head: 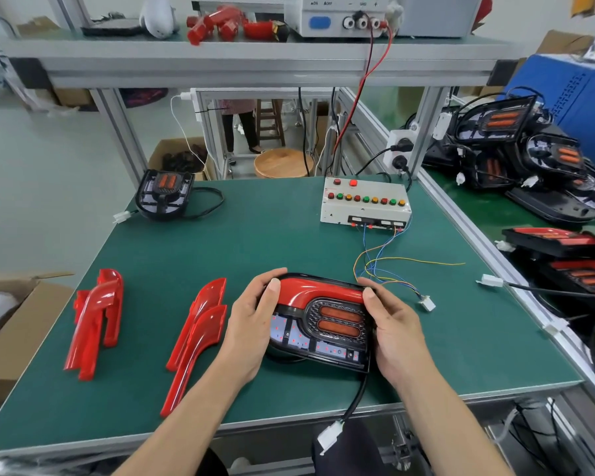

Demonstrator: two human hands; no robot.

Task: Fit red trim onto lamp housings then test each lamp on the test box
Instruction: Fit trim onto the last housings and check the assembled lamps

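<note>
Lying at mat's left: two stacks of loose red trim pieces (95,321), (200,334). Left hand (251,324) grips lamp housing (323,324) at near centre, thumb pressing fitted red trim (320,292). Right hand (397,331) clasps housing's right edge. Test box (364,204) behind, well apart, connector (426,303) unplugged.

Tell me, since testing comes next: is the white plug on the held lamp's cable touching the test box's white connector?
Apart. The head view shows the lamp's plug hanging below the table's front edge, while the test box's connector lies on the green mat beside the right hand.
</note>
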